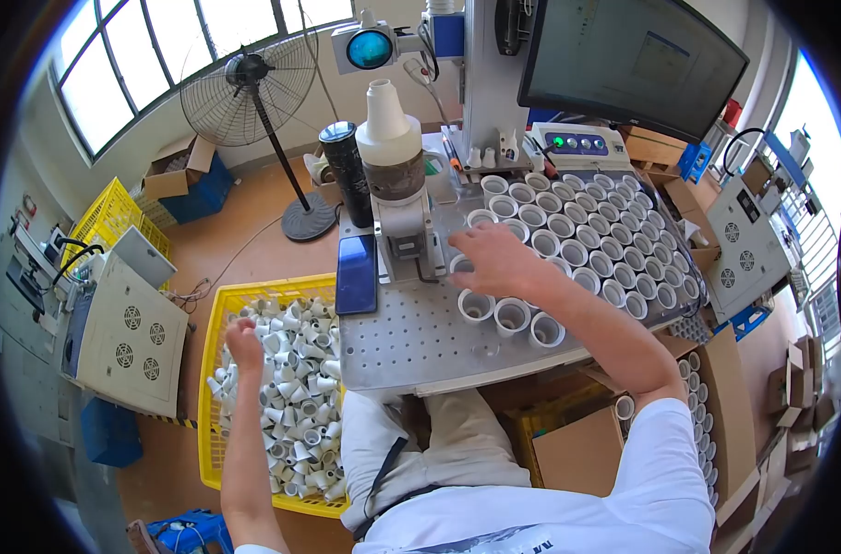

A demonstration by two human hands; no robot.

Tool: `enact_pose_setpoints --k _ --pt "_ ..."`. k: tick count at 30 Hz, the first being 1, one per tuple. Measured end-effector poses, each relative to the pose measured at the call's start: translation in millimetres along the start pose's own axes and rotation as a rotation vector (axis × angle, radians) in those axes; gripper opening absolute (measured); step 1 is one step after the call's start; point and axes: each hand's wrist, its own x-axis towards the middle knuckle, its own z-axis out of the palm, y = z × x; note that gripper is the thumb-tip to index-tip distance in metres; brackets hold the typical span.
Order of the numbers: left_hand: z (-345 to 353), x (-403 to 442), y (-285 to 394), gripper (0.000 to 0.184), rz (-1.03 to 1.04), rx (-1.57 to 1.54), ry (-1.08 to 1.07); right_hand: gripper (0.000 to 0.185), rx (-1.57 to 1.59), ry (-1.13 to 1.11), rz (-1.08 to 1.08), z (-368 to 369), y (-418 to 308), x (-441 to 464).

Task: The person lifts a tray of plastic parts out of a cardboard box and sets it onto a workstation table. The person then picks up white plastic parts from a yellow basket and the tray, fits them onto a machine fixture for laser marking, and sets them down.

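My right hand (492, 260) reaches over the left edge of the rows of white cups (573, 251). Its fingers and thumb close around a white cup (460, 265), partly hidden by the hand. Above the left part of a yellow crate (210, 406), my left hand (243, 347) has its fingers curled in; whatever they may hold is hidden. Many small white cone-shaped plastic parts (296, 397) lie heaped in the crate. On the machine's holder (404, 231), a white cone-shaped piece (389, 129) stands upright with its narrow end up.
A dark phone (356, 275) and a black bottle (347, 171) are left of the holder. The machine's lens head (370, 48) hangs above. A monitor (633, 65) and control box (582, 146) stand behind the cups. A cardboard box (723, 415) with more cups is at right.
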Motion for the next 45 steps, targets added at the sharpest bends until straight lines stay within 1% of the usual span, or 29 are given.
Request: enact_pose_setpoints --k 1,2,3,4,5,7,8,9,11,13,15,17,19,20,22,23,25,26,27,29,30,33,35,36,45 --pt "10.8 -2.8 20.4 0.018 -0.084 -0.074 -0.084 0.051 -0.061 -0.022 0.028 4.6 -0.8 4.7" --pt "24.4 -8.8 30.4 0.018 0.054 -0.07 -0.122 0.051 -0.063 -0.013 0.014 5.2 -3.5 8.7" --pt "23.0 -14.9 81.5 0.015 0.002 -0.183 -0.197 0.049 -0.087 -0.137 0.058 4.6 -6.0 12.1" --pt "30.3 -23.2 106.4 0.014 0.038 -0.234 -0.248 0.047 -0.113 -0.261 0.104 3.4 -7.4 15.7" --pt "35.2 -30.1 132.2 0.013 0.106 -0.267 -0.304 0.047 -0.118 -0.252 0.094 3.3 -7.3 19.4" --pt "50.0 -47.6 167.1 0.013 0.07 -0.342 -0.418 0.046 -0.118 -0.351 0.065 4.3 -5.7 23.0" --pt "53.0 -54.3 183.0 0.014 0.062 -0.393 -0.467 0.046 -0.122 -0.352 0.06 2.2 -6.6 21.8" --pt "62.8 -61.2 186.5 0.014 0.058 -0.394 -0.462 0.045 -0.15 -0.331 0.042 -1.1 -8.1 20.0" --pt "83.2 -76.4 184.6 0.012 0.123 -0.371 -0.514 0.045 -0.178 -0.311 0.022 -0.8 -7.7 18.7" --pt "88.0 -83.9 191.0 0.012 0.155 -0.35 -0.505 0.044 -0.231 -0.285 0.017 1.7 -4.7 19.9" --pt "90.4 -83.2 190.7 0.012 0.187 -0.327 -0.495 0.045 -0.215 -0.275 -0.006 -5.0 -0.9 24.5" --pt "90.5 -83.3 186.2 0.011 0.07 -0.393 -0.564 0.046 -0.192 -0.272 -0.033 -18.6 3.4 29.2" --pt "91.1 -85.7 184.7 0.01 0.058 -0.368 -0.567 0.052 0.163 -0.093 0.12 -38.2 17.4 32.8" --pt "91.9 -86.0 185.6 0.01 0.054 -0.347 -0.565 0.052 0.166 -0.094 0.121 -41.8 29.5 38.9" --pt "91.2 -85.4 190.1 0.01 0.074 -0.324 -0.56 0.055 0.318 0.07 0.134 -39.5 55.0 51.8" --pt "89.5 -86.1 191.1 0.01 0.088 -0.301 -0.556 0.055 0.321 0.071 0.134 -31.1 62.8 54.4" --pt "88.2 -86.7 191.7 0.009 0.081 -0.306 -0.563 0.052 0.706 0.332 0.251 -8.4 82.4 64.2" --pt "88.2 -85.4 192.0 0.009 0.076 -0.312 -0.569 0.044 0.766 0.452 0.258 12.6 97.9 68.0" --pt "87.8 -84.4 192.2 0.009 0.079 -0.31 -0.564 0.044 0.767 0.456 0.253 26.2 106.4 66.5" --pt "86.5 -84.5 192.8 0.008 0.091 -0.326 -0.561 0.045 0.98 0.511 0.43 46.1 115.8 61.6" --pt "85.3 -84.0 194.4 0.008 0.089 -0.321 -0.567 0.044 0.939 0.583 0.381 46.3 116.4 62.5" --pt "83.4 -83.7 197.9 0.006 0.125 -0.302 -0.542 0.044 0.95 0.534 0.371 48.1 114.9 60.0" --pt "84.4 -85.4 195.8 0.005 0.098 -0.322 -0.561 0.044 0.925 0.557 0.359 48.8 114.7 61.1" --pt "84.2 -85.3 196.5 0.005 0.097 -0.326 -0.562 0.045 0.962 0.545 0.377 47.1 113.6 60.2" --pt "83.0 -85.9 196.9 0.003 0.121 -0.289 -0.579 0.043 1.032 0.53 0.402 42.4 108.9 56.6"
